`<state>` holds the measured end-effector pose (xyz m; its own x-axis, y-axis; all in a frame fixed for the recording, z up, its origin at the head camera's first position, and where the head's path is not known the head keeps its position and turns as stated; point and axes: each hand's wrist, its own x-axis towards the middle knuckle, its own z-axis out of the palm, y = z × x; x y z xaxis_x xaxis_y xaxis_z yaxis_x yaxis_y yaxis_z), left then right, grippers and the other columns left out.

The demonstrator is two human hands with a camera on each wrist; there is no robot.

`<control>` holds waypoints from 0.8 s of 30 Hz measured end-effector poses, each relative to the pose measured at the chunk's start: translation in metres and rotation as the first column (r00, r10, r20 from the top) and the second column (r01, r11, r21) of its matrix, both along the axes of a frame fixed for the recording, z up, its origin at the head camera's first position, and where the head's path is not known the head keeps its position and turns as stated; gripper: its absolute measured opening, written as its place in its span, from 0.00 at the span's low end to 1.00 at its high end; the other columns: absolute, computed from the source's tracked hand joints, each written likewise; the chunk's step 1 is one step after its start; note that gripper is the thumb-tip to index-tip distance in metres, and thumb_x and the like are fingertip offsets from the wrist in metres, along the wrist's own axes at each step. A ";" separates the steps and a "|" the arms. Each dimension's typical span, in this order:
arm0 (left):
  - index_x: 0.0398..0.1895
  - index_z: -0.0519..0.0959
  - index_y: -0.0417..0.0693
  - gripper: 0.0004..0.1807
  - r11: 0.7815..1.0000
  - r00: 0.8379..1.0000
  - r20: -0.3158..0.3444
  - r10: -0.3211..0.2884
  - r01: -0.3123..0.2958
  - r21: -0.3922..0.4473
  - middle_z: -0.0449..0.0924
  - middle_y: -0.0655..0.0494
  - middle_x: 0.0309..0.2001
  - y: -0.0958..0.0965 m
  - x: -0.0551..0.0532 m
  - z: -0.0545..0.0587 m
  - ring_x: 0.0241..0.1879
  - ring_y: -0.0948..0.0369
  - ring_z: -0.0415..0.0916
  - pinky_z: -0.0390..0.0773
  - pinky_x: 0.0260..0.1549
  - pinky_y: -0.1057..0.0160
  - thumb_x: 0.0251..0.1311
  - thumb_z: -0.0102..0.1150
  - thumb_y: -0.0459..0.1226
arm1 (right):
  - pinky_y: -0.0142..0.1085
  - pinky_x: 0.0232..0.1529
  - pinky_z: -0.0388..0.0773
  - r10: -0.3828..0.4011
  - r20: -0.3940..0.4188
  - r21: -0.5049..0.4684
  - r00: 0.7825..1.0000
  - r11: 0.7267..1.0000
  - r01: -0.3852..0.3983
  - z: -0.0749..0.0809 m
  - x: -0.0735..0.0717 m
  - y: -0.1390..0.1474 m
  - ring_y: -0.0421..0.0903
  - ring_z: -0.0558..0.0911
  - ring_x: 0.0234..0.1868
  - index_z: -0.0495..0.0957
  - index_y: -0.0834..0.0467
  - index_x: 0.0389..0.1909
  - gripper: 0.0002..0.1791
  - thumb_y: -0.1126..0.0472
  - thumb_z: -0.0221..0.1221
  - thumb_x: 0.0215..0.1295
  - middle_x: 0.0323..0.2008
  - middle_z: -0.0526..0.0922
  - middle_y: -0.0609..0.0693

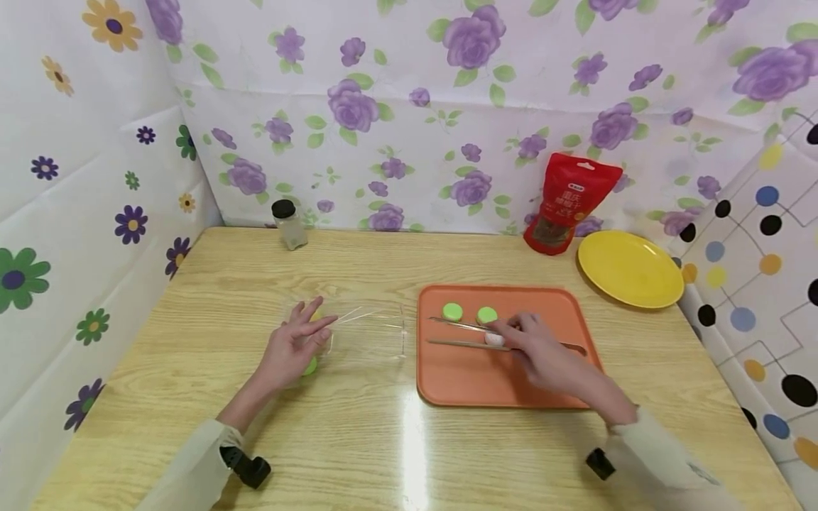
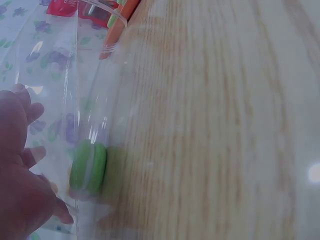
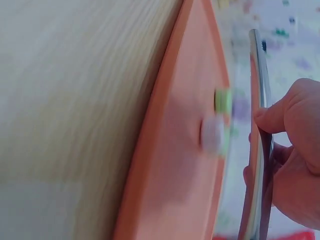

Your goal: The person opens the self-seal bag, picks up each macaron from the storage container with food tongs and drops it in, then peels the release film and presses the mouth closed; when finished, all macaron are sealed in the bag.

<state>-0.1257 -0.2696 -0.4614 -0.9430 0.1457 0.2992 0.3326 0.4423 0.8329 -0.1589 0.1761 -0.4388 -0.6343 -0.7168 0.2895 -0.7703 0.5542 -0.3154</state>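
Note:
My right hand grips silver metal tongs over the orange tray. In the head view, the tong arms are spread to either side of a whitish macaron. Two green macarons sit toward the tray's far side. On the left, my left hand is at the near-left part of a clear plastic box, thumb and fingers apart. Inside the box is a green macaron, partly covered by the hand in the head view. A bit of yellow shows behind the fingers.
A small jar with a black lid stands at the back left. At the back right are a red snack pouch and a yellow plate. Flowered cloth hangs behind the wooden table.

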 end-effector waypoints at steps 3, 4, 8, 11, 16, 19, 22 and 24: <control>0.55 0.82 0.35 0.14 1.000 1.000 -0.002 0.000 0.000 0.006 0.60 0.34 0.72 -0.001 0.001 0.001 0.74 0.32 0.39 0.31 0.58 0.21 0.68 0.59 0.28 | 0.45 0.40 0.70 -0.027 -0.018 -0.007 0.999 1.000 0.027 0.000 0.006 0.031 0.50 0.68 0.43 0.74 0.62 0.65 0.33 0.82 0.61 0.57 0.45 0.73 0.54; 0.55 0.82 0.35 0.14 1.000 1.000 -0.002 0.000 0.000 0.009 0.60 0.34 0.72 -0.001 0.002 0.002 0.74 0.32 0.39 0.31 0.58 0.21 0.68 0.59 0.28 | 0.45 0.40 0.69 -0.035 -0.027 -0.010 0.999 0.999 0.035 0.000 0.007 0.040 0.50 0.68 0.43 0.74 0.62 0.65 0.34 0.83 0.61 0.56 0.45 0.73 0.54; 0.55 0.82 0.34 0.14 1.000 1.000 -0.001 0.001 -0.001 0.015 0.60 0.34 0.72 -0.002 0.002 0.001 0.74 0.32 0.39 0.30 0.58 0.21 0.68 0.59 0.28 | 0.47 0.40 0.64 -0.080 -0.042 -0.024 0.996 0.997 0.079 -0.002 0.012 0.072 0.53 0.68 0.43 0.75 0.60 0.63 0.37 0.84 0.63 0.50 0.45 0.75 0.54; 0.55 0.82 0.34 0.14 1.000 1.000 0.001 0.005 -0.005 0.009 0.60 0.34 0.72 -0.002 0.002 0.001 0.74 0.32 0.39 0.30 0.58 0.21 0.68 0.59 0.28 | 0.48 0.40 0.63 -0.115 -0.041 -0.018 0.993 0.993 0.114 -0.005 0.015 0.089 0.55 0.68 0.42 0.76 0.58 0.62 0.37 0.84 0.64 0.49 0.44 0.75 0.54; 0.55 0.82 0.34 0.14 1.000 1.000 0.008 0.006 -0.006 0.012 0.59 0.34 0.72 -0.002 0.002 0.000 0.74 0.33 0.39 0.30 0.59 0.22 0.68 0.59 0.29 | 0.49 0.39 0.64 -0.143 -0.048 -0.016 0.988 0.990 0.143 -0.012 0.016 0.104 0.57 0.69 0.42 0.77 0.58 0.60 0.36 0.83 0.66 0.47 0.42 0.75 0.55; 0.55 0.82 0.34 0.14 1.000 1.000 0.007 0.002 -0.002 0.020 0.59 0.34 0.72 -0.001 0.003 0.001 0.74 0.33 0.38 0.30 0.59 0.22 0.68 0.59 0.28 | 0.47 0.38 0.64 -0.152 -0.042 -0.019 0.987 0.988 0.152 -0.017 0.015 0.108 0.56 0.70 0.42 0.78 0.58 0.59 0.35 0.83 0.67 0.47 0.42 0.75 0.55; 0.54 0.82 0.34 0.14 1.000 1.000 0.001 -0.001 0.001 0.027 0.60 0.33 0.72 0.000 0.003 0.000 0.74 0.32 0.39 0.30 0.58 0.22 0.67 0.60 0.28 | 0.48 0.38 0.65 -0.161 -0.024 -0.009 0.987 0.987 0.161 -0.020 0.014 0.109 0.56 0.70 0.42 0.79 0.57 0.58 0.35 0.82 0.68 0.47 0.41 0.75 0.54; 0.54 0.82 0.34 0.14 1.000 1.000 -0.003 -0.002 0.002 0.028 0.60 0.33 0.71 0.000 0.002 0.000 0.74 0.32 0.39 0.29 0.58 0.21 0.67 0.60 0.28 | 0.49 0.40 0.65 -0.166 -0.015 0.001 0.986 0.986 0.166 -0.021 0.013 0.110 0.55 0.70 0.42 0.78 0.56 0.58 0.35 0.81 0.69 0.48 0.41 0.75 0.53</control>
